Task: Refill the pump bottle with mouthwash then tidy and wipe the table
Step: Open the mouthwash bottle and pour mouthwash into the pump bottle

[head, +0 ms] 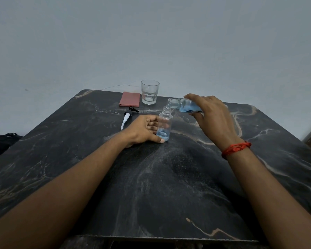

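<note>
A small clear pump bottle (165,123) stands upright and uncapped on the dark marble table (169,177), with a little blue liquid at its bottom. My left hand (144,129) grips its lower part from the left. My right hand (212,115) holds a clear mouthwash bottle (184,105) of blue liquid tipped leftward, its open mouth just over the small bottle's neck. The pump head (128,115), black with a white tube, lies on the table to the left.
A clear drinking glass (150,92) stands near the table's far edge, with a folded reddish cloth (129,99) beside it on the left. A grey wall rises behind the table. A dark object (2,141) lies off the table's left side.
</note>
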